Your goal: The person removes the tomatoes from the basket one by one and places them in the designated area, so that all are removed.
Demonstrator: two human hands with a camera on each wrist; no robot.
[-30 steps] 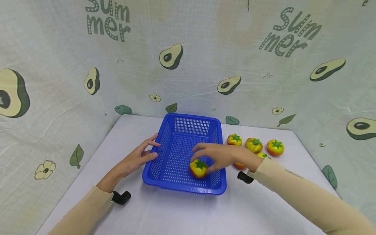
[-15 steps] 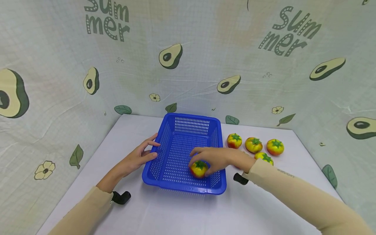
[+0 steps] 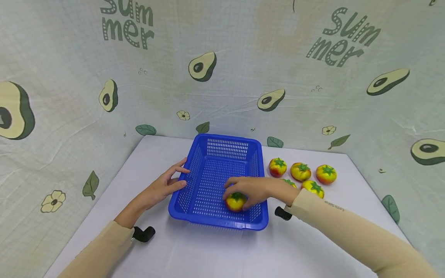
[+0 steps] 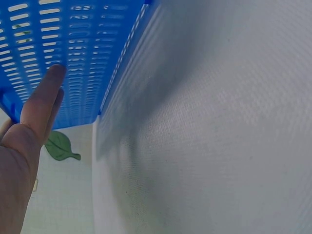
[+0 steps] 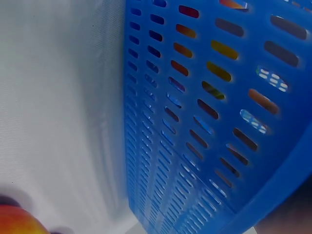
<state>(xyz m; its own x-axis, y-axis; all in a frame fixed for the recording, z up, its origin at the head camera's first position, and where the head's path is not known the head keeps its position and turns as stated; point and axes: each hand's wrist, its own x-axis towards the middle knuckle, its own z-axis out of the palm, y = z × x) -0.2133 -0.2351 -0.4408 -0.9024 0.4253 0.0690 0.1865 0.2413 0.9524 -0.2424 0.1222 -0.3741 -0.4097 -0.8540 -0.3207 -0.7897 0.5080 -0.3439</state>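
Note:
A blue plastic basket [image 3: 217,224] with slotted walls stands in the middle of the table. Inside its near right part is a yellow-and-red persimmon [image 3: 235,203] with a green leafy top. My right hand [image 3: 252,189] reaches over the basket's right rim and holds this fruit, curved fingers on the far side and thumb on the right. In the right wrist view, the basket wall [image 5: 195,117] hides most of the hand and fruit. My left hand [image 3: 161,187] touches the basket's left side with relaxed fingers; in the left wrist view, a straight finger [image 4: 44,92] lies against the outer wall.
Several more persimmons [image 3: 326,174] lie on the white table [image 3: 194,255] right of the basket, one partly hidden behind the right forearm. Printed cloth [image 3: 236,77] hangs behind the table and along its sides.
My right hand has moved slightly down and toward the near side around the persimmon, and its forearm has shifted, uncovering more of the fruits at the right. The left hand and basket stay put.

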